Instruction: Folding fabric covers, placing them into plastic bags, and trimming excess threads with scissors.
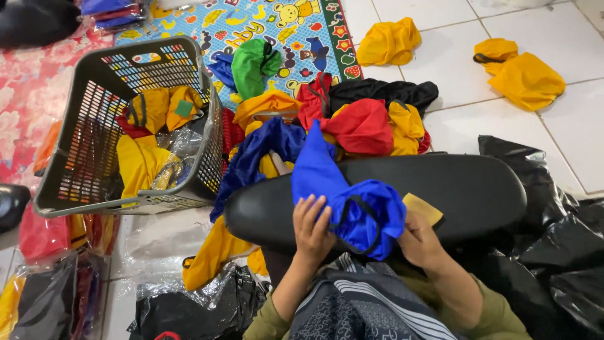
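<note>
A blue fabric bag with a black drawstring (352, 204) lies across a long black cushioned board (478, 189) over my lap. My left hand (311, 228) grips its bunched left side. My right hand (418, 242) holds the right side, next to a small yellow card (424, 208) on the board. The rest of the blue fabric rises toward a pile of red, yellow, blue and black cloth (362, 123) just beyond the board.
A grey plastic laundry basket (82, 157) with yellow bags stands at the left. Loose yellow bags (388, 41) (525, 79) lie on the white tiles. A green bag (253, 63) sits on a patterned mat. Black plastic sheets (553, 239) lie at the right.
</note>
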